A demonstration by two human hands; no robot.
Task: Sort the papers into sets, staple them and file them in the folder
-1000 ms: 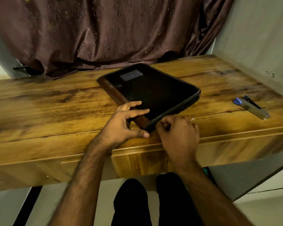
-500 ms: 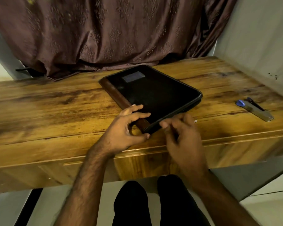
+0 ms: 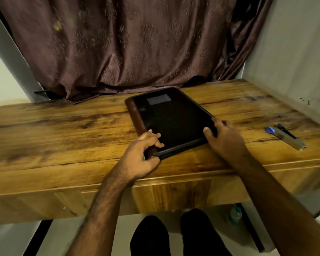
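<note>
1. Black folder (image 3: 172, 122) is laid flat and closed on the wooden table (image 3: 63, 130)
2. Its near left corner is gripped by left hand (image 3: 140, 156), fingers curled on top, thumb at the edge
3. Near right corner is clamped by right hand (image 3: 227, 141), thumb on top
4. Stapler (image 3: 284, 135) is lying well right of the right fingers

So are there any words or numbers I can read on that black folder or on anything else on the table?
None can be read.
Folder: a grey label patch sits near its far end, but it is too blurred to read.
Stapler: no marking can be made out on it.
Curtain: only a woven pattern, no letters.
</note>
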